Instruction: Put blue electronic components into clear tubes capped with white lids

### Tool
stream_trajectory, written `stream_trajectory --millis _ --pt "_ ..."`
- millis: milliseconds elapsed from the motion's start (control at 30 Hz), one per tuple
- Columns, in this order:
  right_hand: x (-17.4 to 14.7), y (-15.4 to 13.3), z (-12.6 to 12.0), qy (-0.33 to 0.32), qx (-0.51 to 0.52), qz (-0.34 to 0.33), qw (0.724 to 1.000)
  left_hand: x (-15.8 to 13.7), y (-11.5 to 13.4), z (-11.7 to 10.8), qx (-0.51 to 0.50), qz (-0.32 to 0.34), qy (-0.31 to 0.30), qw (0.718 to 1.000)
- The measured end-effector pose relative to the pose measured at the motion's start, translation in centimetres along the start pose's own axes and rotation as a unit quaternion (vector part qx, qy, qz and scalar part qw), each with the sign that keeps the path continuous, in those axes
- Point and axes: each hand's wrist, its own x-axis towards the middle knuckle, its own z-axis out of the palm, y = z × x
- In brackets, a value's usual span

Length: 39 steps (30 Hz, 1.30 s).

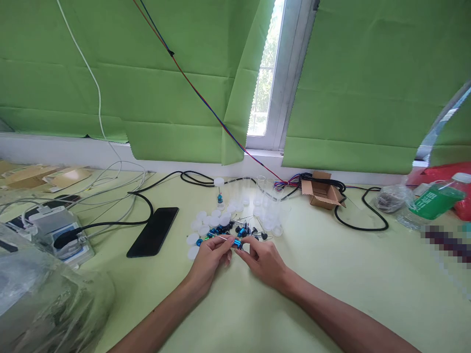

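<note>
Between my hands is a small shiny blue metal part with a thin metal shaft [238, 242]; the shaft points up and to the left. My left hand [210, 257] pinches the part near the shaft. At the dark end, the thumb and fingertips of my right hand [265, 261] close on it. Just beyond my fingers lies a loose pile of similar blue and black parts with thin pins [245, 229]. White round caps [203, 229] are spread along the pile's left side. One see-through tube with a white cap [220, 193] stands upright with a blue part inside.
Several see-through tubes [261, 189] stand behind the pile. A black phone [153, 233] lies to the left, near a power strip [68, 240] with cables and a plastic bag [47, 294]. An opened cardboard box [322, 191] and a green-labelled bottle [434, 201] are on the right.
</note>
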Motion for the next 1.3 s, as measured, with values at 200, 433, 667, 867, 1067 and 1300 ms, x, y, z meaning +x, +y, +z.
stream_trajectory --millis 200,433,667,867,1067,1300 --pt "0.04 -0.23 -0.11 -0.008 -0.012 -0.01 1.0 -0.07 0.05 0.05 0.006 -0.002 -0.007 1.0" --pt "0.14 -0.29 -0.24 -0.015 -0.034 -0.028 0.999 -0.14 0.21 0.16 0.019 0.001 -0.01 1.0" --pt "0.18 -0.18 -0.32 -0.019 -0.03 -0.036 0.999 -0.17 0.25 0.16 0.033 0.0 -0.018 0.999" --pt "0.29 -0.25 -0.35 -0.024 -0.031 -0.033 0.999 -0.09 0.08 0.13 0.025 -0.004 -0.017 1.0" --pt "0.02 -0.04 0.02 0.012 -0.016 0.014 1.0 -0.1 0.21 0.1 0.014 0.001 0.009 1.0" --pt "-0.05 0.22 0.17 0.018 0.01 -0.003 1.0 -0.07 0.16 0.16 0.011 0.004 0.008 1.0"
